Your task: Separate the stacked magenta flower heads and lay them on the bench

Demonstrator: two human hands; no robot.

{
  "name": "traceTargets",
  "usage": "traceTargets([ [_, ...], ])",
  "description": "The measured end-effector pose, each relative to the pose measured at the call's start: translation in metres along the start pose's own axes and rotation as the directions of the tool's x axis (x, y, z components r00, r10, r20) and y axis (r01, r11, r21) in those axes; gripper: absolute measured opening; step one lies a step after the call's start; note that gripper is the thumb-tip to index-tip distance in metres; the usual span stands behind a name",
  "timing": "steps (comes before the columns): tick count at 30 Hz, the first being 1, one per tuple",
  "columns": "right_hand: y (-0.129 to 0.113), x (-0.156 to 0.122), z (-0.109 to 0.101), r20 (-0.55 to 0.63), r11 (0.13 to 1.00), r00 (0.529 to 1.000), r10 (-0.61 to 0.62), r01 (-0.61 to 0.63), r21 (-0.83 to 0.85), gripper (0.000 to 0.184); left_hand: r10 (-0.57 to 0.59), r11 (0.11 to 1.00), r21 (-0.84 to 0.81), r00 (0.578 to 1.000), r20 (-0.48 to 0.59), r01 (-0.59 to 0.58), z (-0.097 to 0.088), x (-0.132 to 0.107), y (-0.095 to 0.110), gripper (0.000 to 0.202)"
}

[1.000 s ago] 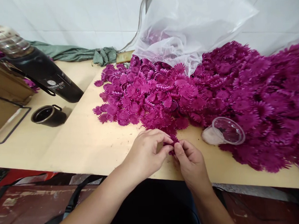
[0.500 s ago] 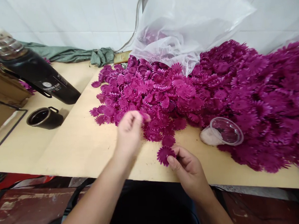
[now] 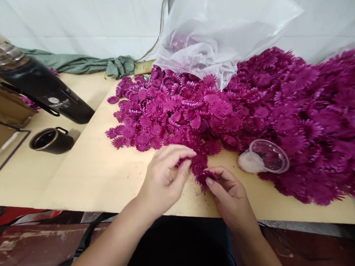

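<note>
A large heap of magenta fabric flower pieces (image 3: 254, 113) covers the right and middle of a pale wooden table (image 3: 93, 169). My left hand (image 3: 164, 177) pinches one magenta flower piece (image 3: 183, 161) at the heap's near edge. My right hand (image 3: 230, 195) holds a second magenta flower piece (image 3: 204, 177) between thumb and fingers, close to the left hand. The two pieces almost touch above the table's front edge.
A clear plastic cup (image 3: 265, 156) lies on its side by the heap. A black flask (image 3: 41, 90) lies at the left with its black lid cup (image 3: 49, 140) beside it. A clear plastic bag (image 3: 220, 31) stands behind the heap. A green cloth (image 3: 84, 64) lies at the back.
My left hand reached out to the heap half a second ago and has come back with a flower piece. Both hands are together again near the front edge.
</note>
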State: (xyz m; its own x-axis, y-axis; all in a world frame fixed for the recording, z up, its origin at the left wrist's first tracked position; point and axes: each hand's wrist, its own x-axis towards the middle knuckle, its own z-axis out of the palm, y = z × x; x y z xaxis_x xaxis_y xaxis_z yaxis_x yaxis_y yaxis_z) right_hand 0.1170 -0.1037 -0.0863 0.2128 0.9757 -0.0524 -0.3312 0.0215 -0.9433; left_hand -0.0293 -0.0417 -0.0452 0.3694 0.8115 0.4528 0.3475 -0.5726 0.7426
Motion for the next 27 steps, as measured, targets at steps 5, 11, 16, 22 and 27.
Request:
traceTargets([
  [5, -0.002, 0.003, 0.003, -0.015, 0.998, 0.999, 0.050, -0.051, -0.046, 0.017, 0.041, 0.994, 0.091, 0.988, 0.151, -0.055, 0.001, -0.012, 0.011, 0.020],
  [11, -0.005, 0.001, 0.003, -0.009, 0.989, 0.997, 0.076, -0.077, -0.129, 0.033, 0.019, 0.994, 0.100, 0.989, 0.149, -0.034, 0.009, -0.014, 0.006, 0.021],
  [16, -0.005, 0.001, 0.005, -0.001, 0.985, 0.998, 0.069, -0.068, -0.156, 0.035, 0.042, 0.997, 0.062, 0.983, 0.180, -0.054, 0.005, -0.018, 0.008, 0.030],
  [22, -0.008, 0.004, 0.010, -0.058, 0.984, 0.997, 0.049, -0.058, -0.170, 0.041, 0.079, 0.991, 0.092, 0.977, 0.196, -0.098, 0.010, -0.021, 0.005, 0.026],
  [27, -0.004, 0.003, 0.007, -0.057, 0.986, 0.996, 0.072, -0.079, -0.143, 0.047, 0.103, 0.989, 0.097, 0.991, 0.084, -0.111, 0.017, -0.017, 0.004, 0.015],
])
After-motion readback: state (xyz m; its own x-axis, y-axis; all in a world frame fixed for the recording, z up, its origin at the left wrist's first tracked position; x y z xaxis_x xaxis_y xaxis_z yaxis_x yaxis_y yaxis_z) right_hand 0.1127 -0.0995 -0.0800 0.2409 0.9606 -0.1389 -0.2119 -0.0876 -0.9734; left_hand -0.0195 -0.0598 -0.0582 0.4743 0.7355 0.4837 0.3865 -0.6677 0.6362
